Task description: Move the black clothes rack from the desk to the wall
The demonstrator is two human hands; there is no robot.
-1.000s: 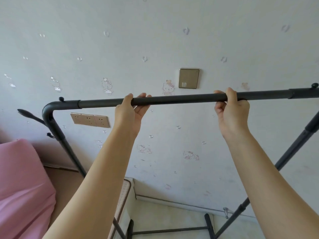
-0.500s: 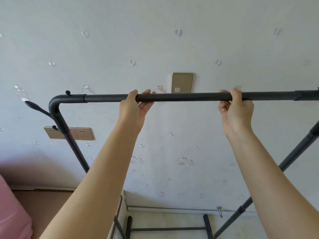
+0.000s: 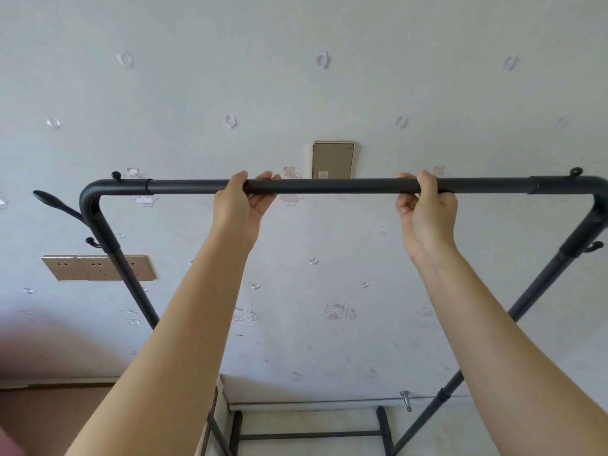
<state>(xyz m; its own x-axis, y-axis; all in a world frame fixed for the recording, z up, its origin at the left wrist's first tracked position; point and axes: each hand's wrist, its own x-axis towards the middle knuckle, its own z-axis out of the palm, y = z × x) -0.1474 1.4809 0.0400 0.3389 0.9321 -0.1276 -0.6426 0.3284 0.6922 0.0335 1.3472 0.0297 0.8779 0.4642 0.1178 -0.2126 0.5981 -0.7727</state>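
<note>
Closest to you, your two forearms reach up and forward. Your left hand [image 3: 241, 205] and right hand [image 3: 427, 209] are both curled closed around the top bar of the black clothes rack [image 3: 329, 186], thumbs underneath. That bar runs left to right across your view, straight ahead of both hands, neither clearly nearer. One rack: two slanting uprights, two feet on the floor [image 3: 306, 419] below. Just behind it stands the wall [image 3: 296, 93], so I judge only a short push forward remains. On it: one switch plate [image 3: 333, 159], one socket strip [image 3: 82, 267].
</note>
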